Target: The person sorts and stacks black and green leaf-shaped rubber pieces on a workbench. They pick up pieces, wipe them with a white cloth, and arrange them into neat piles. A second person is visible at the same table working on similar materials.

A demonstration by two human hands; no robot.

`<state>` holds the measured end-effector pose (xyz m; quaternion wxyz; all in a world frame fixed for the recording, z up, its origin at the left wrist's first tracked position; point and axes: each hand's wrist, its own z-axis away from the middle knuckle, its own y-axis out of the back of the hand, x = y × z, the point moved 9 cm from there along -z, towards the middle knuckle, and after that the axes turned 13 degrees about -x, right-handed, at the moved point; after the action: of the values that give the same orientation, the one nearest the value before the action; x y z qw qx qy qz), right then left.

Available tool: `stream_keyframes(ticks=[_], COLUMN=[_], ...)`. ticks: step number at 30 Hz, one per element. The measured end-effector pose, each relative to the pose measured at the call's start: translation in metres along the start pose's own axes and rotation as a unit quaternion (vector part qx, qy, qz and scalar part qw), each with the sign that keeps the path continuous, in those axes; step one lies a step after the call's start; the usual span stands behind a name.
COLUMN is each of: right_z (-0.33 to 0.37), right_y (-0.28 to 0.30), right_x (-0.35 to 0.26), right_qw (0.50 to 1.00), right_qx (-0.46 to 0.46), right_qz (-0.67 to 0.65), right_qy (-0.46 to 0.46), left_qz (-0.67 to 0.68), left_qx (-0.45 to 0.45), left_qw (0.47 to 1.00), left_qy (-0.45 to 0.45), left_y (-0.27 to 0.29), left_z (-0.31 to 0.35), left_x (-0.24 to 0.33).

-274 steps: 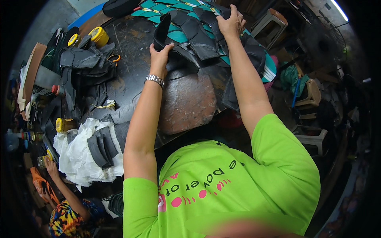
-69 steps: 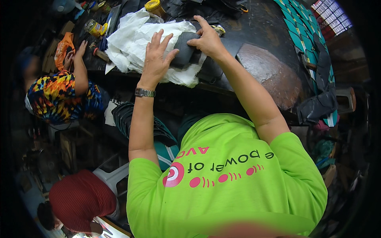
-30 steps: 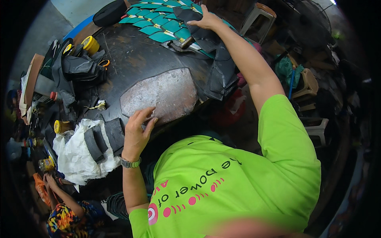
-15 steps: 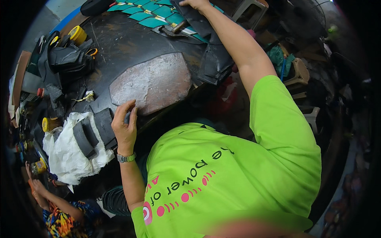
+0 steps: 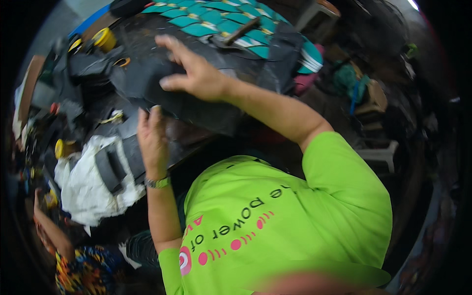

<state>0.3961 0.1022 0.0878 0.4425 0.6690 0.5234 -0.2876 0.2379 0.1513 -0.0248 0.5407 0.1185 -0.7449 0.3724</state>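
A dark flexible sheet (image 5: 201,109) lies across most of a worn brown-grey slab (image 5: 179,132) on the black tabletop. Over the sheet is my right hand (image 5: 196,76), blurred, with thumb and forefinger stretched apart; its other fingers are partly hidden. My left hand (image 5: 153,142) is upright at the sheet's near left edge, fingers extended, with a metal watch on the wrist. Whether its fingertips touch the sheet I cannot tell. Beyond my right hand, a hammer (image 5: 241,32) rests on overlapping teal pieces (image 5: 211,18) with pale stripes.
White cloth (image 5: 91,189) with dark strips lies beside my left wrist. Dark scraps (image 5: 86,66), a yellow tub (image 5: 104,39) and orange-handled scissors (image 5: 122,62) are at the left. Another person's arm (image 5: 54,228) shows at lower left. Plastic stools stand at the right.
My right hand has swung from the far pile toward my left hand, and a dark sheet now covers much of the slab. My left hand's fingers have straightened. More teal pieces show.
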Motion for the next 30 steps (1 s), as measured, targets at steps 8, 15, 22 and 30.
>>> stream_keyframes(ticks=[8,15,22,30], right_z=[0.033,0.042,0.049,0.054], right_y=[-0.041,-0.049,-0.011,-0.02], right_x=[0.03,0.046,0.086,0.102], right_qw=[0.996,0.984,0.976,0.983], right_qx=[0.002,-0.015,0.12,0.081], right_qz=[0.015,-0.147,-0.139,-0.076], right_qy=[-0.083,-0.1,-0.117,-0.147], left_qz=[0.007,-0.103,-0.21,-0.145], left_qx=[0.006,-0.005,0.003,0.215], left_qw=[0.999,0.994,0.968,0.912], left_qy=[0.032,-0.031,-0.137,-0.319], left_y=[-0.024,-0.031,-0.004,0.131], left_z=[0.027,0.024,-0.003,-0.142], left_x=[-0.019,0.024,0.157,0.268])
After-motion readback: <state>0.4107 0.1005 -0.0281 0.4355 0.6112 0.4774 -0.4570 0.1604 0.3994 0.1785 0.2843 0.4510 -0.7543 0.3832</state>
